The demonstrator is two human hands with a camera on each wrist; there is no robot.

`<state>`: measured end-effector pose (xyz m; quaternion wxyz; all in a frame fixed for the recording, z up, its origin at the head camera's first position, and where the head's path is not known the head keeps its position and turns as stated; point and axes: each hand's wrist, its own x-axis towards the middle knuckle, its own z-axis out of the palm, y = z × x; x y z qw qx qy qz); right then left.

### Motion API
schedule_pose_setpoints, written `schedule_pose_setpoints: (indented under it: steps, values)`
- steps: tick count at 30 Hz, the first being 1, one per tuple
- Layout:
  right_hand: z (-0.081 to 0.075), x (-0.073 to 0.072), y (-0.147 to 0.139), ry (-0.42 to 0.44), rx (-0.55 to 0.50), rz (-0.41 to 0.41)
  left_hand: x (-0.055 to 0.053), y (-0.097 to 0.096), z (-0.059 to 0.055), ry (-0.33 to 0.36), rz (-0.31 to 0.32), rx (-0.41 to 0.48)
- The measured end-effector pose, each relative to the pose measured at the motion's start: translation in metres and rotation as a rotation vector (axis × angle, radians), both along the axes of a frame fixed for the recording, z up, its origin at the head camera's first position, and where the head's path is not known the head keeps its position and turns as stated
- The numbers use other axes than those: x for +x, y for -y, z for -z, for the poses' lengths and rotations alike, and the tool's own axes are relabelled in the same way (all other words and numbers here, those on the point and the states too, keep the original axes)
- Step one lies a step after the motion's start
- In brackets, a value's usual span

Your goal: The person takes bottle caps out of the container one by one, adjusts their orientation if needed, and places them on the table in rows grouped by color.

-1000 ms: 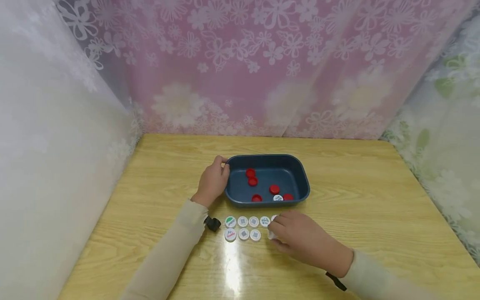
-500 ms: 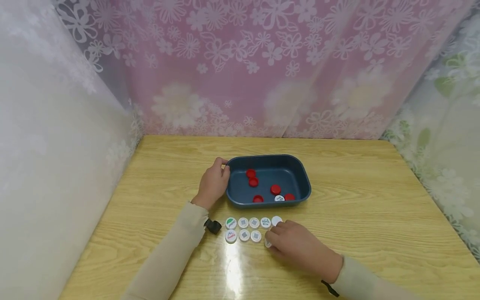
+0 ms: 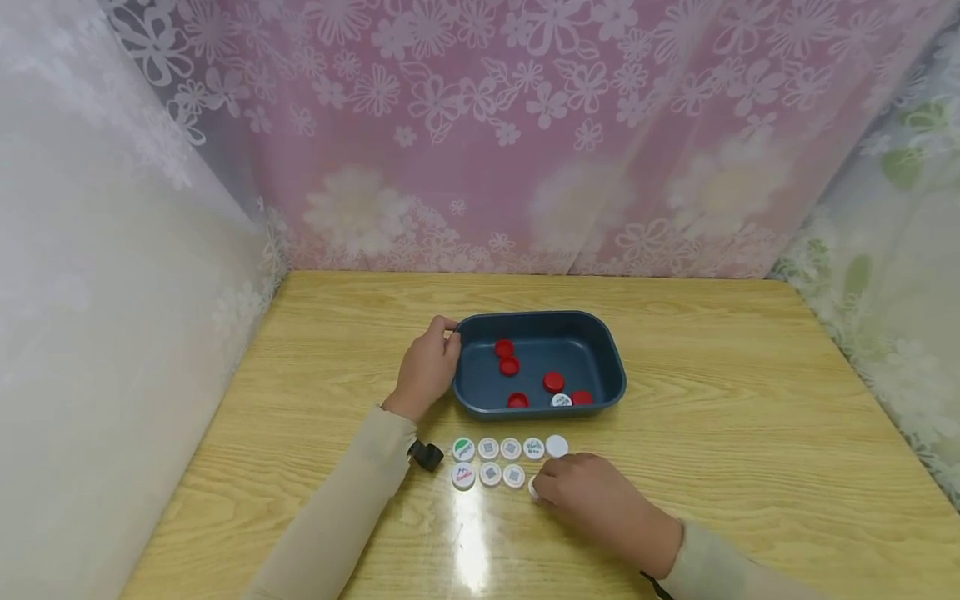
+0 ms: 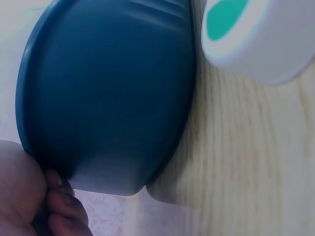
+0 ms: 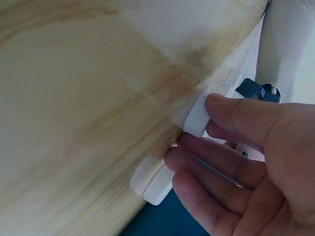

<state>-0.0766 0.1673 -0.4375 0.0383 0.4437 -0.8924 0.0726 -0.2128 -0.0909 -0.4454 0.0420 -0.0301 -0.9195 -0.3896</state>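
Note:
My left hand [image 3: 426, 371] grips the left end of a dark blue oblong basin [image 3: 532, 342]; in the left wrist view its fingers curl at the basin's rim [image 4: 22, 98]. In front of the basin lie two rows of round white bottle caps [image 3: 511, 448], some printed. My right hand [image 3: 600, 504] pinches a white bottle cap [image 5: 197, 118] between thumb and finger, at the right end of the near row. Its other fingers lie close to the plain white cap [image 3: 557, 446] ending the far row.
Several red bottle caps [image 3: 554, 382] and one printed white cap [image 3: 561, 402] lie inside the basin. The wooden table [image 3: 712, 392] is bordered at the back by a pink flowered curtain [image 3: 480, 167], with pale cloth at both sides.
My right hand has drawn slightly left and nearer to me with its cap, uncovering the plain white cap in the far row. My left hand stays on the basin.

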Motion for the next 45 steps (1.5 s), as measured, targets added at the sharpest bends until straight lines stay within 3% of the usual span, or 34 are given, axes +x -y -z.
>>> schedule_pose_setpoints:
  steps: [4,16,21,25,29,38,45]
  values:
    - [-0.002,0.0,0.005,-0.027,0.015,0.013,0.001,0.001,0.001,0.009,-0.013,-0.001]
    - [-0.001,0.001,0.011,0.01,-0.033,0.1,0.001,-0.002,0.002,-0.017,-0.025,0.021]
    - [0.0,0.002,0.008,0.022,0.025,0.094,0.002,-0.003,0.007,0.009,-0.035,0.043]
    - [-0.002,0.003,0.008,0.028,0.058,0.092,0.003,0.0,0.009,-0.014,-0.05,0.06]
    - [-0.002,0.003,0.008,0.046,0.042,0.117,0.002,0.0,0.007,-0.046,-0.044,0.065]
    - [-0.007,0.004,0.003,0.059,-0.005,0.14,-0.004,0.001,0.003,-0.047,-0.041,0.072]
    - [-0.005,0.006,-0.002,0.042,-0.015,0.141,-0.002,0.0,0.003,-0.023,-0.044,0.059]
